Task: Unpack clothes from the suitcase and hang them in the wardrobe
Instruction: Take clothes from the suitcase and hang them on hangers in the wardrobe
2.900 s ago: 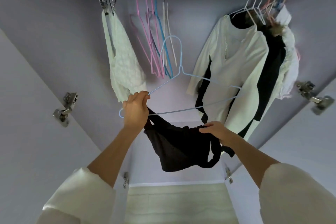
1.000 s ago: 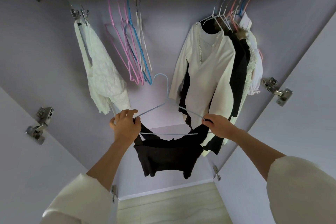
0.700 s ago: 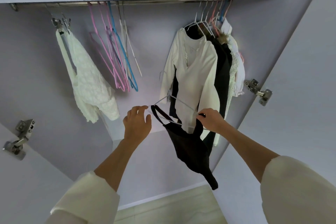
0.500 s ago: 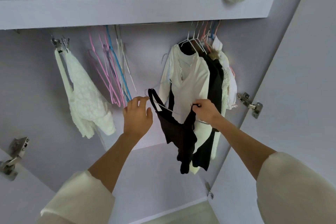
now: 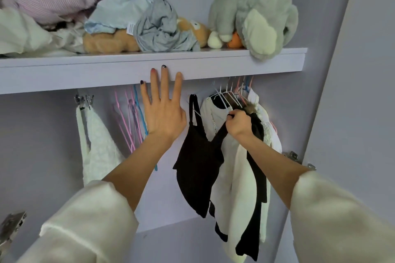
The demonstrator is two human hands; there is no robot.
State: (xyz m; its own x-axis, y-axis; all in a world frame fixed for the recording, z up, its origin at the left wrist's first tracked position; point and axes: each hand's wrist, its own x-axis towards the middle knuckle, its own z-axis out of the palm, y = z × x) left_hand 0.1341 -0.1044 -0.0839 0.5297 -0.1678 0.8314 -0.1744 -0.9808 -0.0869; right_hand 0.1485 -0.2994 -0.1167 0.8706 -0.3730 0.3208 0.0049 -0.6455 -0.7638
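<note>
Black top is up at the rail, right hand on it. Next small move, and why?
Probably seat the hook on the rail, then release: the right hand grips the black top by its strap beside the hung white top; the left hand is open, holding nothing.

Soft even daylight, wide-angle edge warp
</note>
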